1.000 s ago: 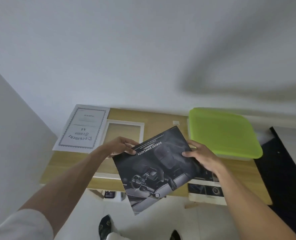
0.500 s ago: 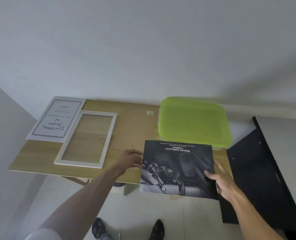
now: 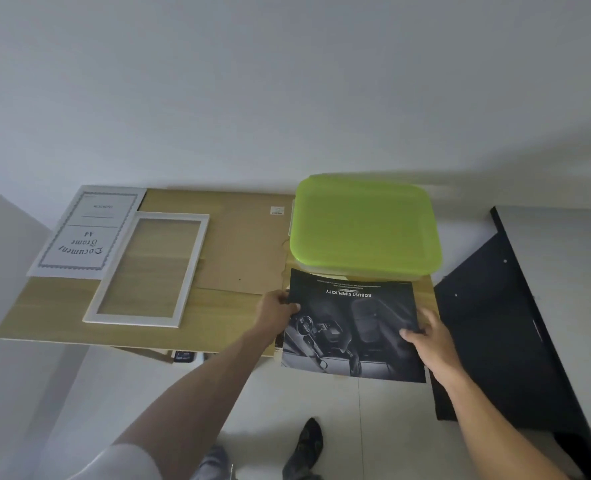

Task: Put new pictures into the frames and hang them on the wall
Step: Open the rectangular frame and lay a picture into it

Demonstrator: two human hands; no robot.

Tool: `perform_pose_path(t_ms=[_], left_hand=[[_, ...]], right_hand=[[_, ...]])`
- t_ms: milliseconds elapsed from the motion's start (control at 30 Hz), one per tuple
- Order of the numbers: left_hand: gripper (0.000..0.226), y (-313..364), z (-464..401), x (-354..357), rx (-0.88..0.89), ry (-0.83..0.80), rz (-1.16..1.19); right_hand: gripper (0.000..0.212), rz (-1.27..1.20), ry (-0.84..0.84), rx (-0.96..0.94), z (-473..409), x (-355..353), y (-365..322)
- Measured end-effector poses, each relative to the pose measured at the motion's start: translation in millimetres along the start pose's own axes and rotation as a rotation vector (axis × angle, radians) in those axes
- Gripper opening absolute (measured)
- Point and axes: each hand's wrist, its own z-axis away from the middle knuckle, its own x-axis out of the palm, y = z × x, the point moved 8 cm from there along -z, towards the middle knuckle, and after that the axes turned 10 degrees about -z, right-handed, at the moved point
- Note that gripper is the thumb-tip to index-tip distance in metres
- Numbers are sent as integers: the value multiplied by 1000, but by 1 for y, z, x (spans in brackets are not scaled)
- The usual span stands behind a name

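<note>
i hold the dark car print point(image 3: 351, 327) with both hands at the right end of the wooden table point(image 3: 44, 306), its near part hanging out past the table's front edge over the tiled floor point(image 3: 304, 403). my left hand point(image 3: 276, 315) pinches the print's left edge, fingers curled closed on the paper with the thumb on top. my right hand point(image 3: 429, 337) grips the print's right edge low down, thumb laid on the printed face and the other fingers tucked beneath, so both hands are closed on the sheet. the print lies nearly flat, its white heading reading upside down to me along the far side. that far edge sits just beside the clear storage box with the lime green lid point(image 3: 365, 225), which stands at the table's back right corner. toward the left part of the table lies the white picture frame point(image 3: 148, 268), flat, with the wood showing through its pane. its far left corner overlaps the document frame insert sheet point(image 3: 79, 233), which lies at the back left corner. a brown backing board point(image 3: 242, 244) lies flat in the middle of the table, between the frame and the box. a black panel point(image 3: 494, 323) stands off the table's right end.
</note>
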Motion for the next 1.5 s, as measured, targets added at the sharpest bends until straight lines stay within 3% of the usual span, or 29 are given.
perform_pose_path(t_ms=[133,233,300,433,933,1100,1200,1500], left_hand=[[32,27,17,-5,124,194,-230],[50,31,35,6,312,270,-460],[63,24,42,26,409,197,-664],[61,3,42,53,429,19,-911],[50,2,32,46,451,27,-855],[47,9,36,26,515,118,-800],[40,13,34,3,543,185,-769],[49,-11,0,-117,460,285,-718]], right_hand=[[59,251,96,-134,-3,-3,-15],[70,608,136,-307,2,6,-21],[70,790,80,-441,4,22,-15],[61,973,-8,-500,4,47,-3],[59,971,27,-499,4,55,-10],[53,919,36,-568,11,67,-28],[49,906,6,-630,15,89,-48],[48,878,-140,-788,35,214,-118]])
